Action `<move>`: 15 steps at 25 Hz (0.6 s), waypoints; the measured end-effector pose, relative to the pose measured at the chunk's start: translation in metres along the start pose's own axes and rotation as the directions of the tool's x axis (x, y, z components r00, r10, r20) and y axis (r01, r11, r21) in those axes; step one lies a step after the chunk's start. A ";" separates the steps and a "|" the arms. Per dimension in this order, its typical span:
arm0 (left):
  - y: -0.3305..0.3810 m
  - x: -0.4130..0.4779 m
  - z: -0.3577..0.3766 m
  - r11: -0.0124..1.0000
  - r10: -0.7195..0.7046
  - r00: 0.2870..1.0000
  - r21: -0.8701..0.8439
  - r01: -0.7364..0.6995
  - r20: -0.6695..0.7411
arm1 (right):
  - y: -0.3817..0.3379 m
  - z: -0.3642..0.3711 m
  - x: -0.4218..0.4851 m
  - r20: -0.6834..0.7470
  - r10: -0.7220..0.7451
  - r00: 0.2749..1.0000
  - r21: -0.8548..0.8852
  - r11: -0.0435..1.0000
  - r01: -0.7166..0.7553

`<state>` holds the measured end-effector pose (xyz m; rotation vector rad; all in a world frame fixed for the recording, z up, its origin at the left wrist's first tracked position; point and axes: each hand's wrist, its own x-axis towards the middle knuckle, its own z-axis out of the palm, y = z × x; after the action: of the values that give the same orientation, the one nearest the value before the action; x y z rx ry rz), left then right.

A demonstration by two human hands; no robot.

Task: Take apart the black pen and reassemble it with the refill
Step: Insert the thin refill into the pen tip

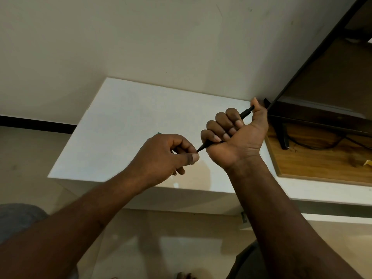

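Views: 1, worn on your head.
Position: above and behind your forearms, which enter from the bottom edge.
Facing: forward and down onto the white table (124, 117) against the wall (161, 37).
Nearness: close; your left hand (167, 158) and right hand (235, 135), both on the black pen (205, 146), sit mid-frame.
Lens: wide-angle; the table's edges run diagonally.

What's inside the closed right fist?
The black pen: its pointed tip and rear end stick out. Fingers of the right hand cover the barrel's middle. The left hand pinches at the tip.
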<state>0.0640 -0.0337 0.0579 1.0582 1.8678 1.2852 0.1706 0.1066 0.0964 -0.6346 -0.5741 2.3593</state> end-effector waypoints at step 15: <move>-0.005 0.003 -0.003 0.997 -0.019 0.999 0.070 0.016 0.042 | 0.002 0.002 0.002 -0.048 -0.040 0.998 -0.026 0.999 0.039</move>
<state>0.0586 -0.0330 0.0537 1.0942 1.8978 1.1855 0.1673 0.1060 0.0960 -0.6839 -0.5908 2.2971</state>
